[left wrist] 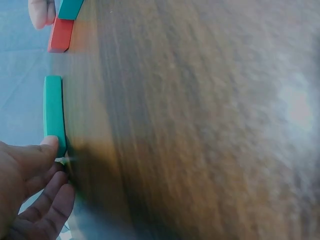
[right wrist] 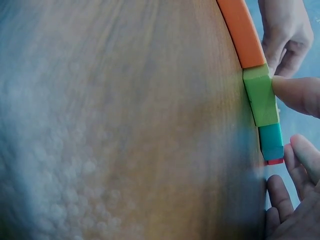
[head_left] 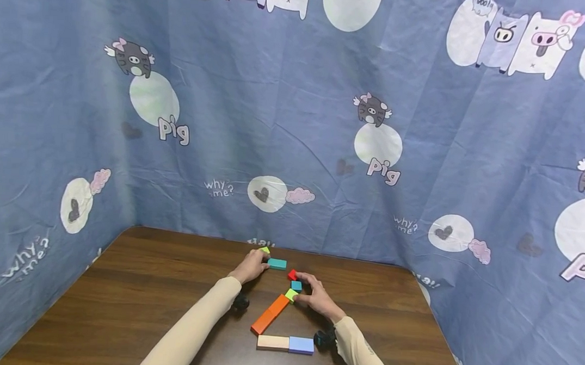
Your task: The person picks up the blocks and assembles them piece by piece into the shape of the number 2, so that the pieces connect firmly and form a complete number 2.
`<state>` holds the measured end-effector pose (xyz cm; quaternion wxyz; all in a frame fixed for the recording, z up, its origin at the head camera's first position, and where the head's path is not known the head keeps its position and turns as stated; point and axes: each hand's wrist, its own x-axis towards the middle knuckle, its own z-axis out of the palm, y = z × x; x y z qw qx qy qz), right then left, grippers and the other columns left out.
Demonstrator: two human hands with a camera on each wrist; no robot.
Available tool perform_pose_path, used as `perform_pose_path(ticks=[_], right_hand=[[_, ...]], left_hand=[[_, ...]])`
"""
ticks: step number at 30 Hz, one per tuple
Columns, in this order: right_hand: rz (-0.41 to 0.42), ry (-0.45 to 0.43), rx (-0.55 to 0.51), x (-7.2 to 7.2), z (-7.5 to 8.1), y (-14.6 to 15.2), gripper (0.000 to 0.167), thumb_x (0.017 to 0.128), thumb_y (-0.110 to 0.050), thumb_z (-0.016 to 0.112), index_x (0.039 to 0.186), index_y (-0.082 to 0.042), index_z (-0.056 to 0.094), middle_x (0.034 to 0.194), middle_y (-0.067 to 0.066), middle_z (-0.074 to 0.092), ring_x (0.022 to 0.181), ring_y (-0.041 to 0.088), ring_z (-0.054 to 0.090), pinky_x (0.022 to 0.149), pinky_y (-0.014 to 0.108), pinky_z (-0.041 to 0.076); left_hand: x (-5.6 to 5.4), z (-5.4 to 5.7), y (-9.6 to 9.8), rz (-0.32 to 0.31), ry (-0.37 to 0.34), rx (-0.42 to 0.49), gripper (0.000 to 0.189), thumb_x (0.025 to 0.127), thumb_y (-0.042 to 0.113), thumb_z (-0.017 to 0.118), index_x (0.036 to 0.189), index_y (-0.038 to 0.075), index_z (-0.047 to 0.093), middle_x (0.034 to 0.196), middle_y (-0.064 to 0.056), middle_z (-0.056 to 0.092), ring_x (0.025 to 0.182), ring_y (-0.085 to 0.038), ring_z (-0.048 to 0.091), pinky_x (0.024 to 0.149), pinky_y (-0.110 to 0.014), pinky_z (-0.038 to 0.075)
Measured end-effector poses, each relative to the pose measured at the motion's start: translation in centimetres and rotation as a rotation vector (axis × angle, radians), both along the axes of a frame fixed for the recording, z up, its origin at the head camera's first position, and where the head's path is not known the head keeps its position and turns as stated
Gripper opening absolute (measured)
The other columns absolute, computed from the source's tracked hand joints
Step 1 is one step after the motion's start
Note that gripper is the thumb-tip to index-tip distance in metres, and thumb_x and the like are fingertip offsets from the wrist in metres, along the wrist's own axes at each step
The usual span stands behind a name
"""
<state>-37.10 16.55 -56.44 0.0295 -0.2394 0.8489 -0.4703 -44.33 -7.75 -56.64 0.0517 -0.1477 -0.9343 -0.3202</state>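
My left hand (head_left: 250,266) is at the far part of the table. Its fingers curl at a yellow-green block (head_left: 265,250), mostly hidden in the left wrist view. The left thumb touches the end of a teal block (left wrist: 53,110). To the right, a red block (head_left: 292,274), a small blue-green block (head_left: 296,286) and a second yellow-green block (right wrist: 261,95) form a short row. My right hand (head_left: 318,299) spans this row with spread, bent fingers. Its thumb touches the second yellow-green block, and its fingertips are right by the red one.
Orange blocks (head_left: 270,314) continue the row toward the front. Nearest the front, a pale wood block (head_left: 273,343) and a blue block (head_left: 301,345) lie end to end. Everything stands on a brown wooden table (head_left: 136,284), with a patterned blue curtain (head_left: 284,149) behind.
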Motion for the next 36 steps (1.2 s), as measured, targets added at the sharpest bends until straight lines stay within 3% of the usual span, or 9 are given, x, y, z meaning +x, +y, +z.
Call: perform_pose_path(ticks=[10,26,36], right_hand=[[0.000,-0.011,0.047,-1.7,-2.1,0.9,0.063,0.080,-0.018,0.076,0.137,-0.012,0.049,0.142,0.011,0.047,0.124,0.034,0.037,0.102,0.054,0.029],[-0.003,-0.020,0.047,-1.6,-2.1,0.8,0.064,0.080,-0.019,0.076,0.138,-0.012,0.049,0.141,0.010,0.048,0.124,0.033,0.038,0.101,0.050,0.028],[-0.004,-0.015,0.057,-1.8,-2.2,0.8,0.063,0.080,-0.020,0.076,0.137,-0.013,0.050,0.141,0.011,0.047,0.124,0.033,0.039,0.100,0.049,0.028]], left_hand=[[0.8,-0.2,-0.4,-0.026,-0.022,0.018,0.026,0.087,0.006,0.069,0.112,0.000,0.069,0.113,-0.016,0.068,0.110,-0.031,0.063,0.091,-0.044,0.050],[1.7,-0.5,-0.5,-0.040,0.036,0.005,0.024,0.085,0.008,0.071,0.108,-0.001,0.069,0.110,-0.016,0.069,0.107,-0.031,0.062,0.092,-0.045,0.048],[2.1,0.0,-0.2,-0.048,0.011,0.001,0.027,0.086,0.009,0.070,0.111,0.000,0.069,0.112,-0.015,0.069,0.109,-0.032,0.062,0.092,-0.045,0.049]])
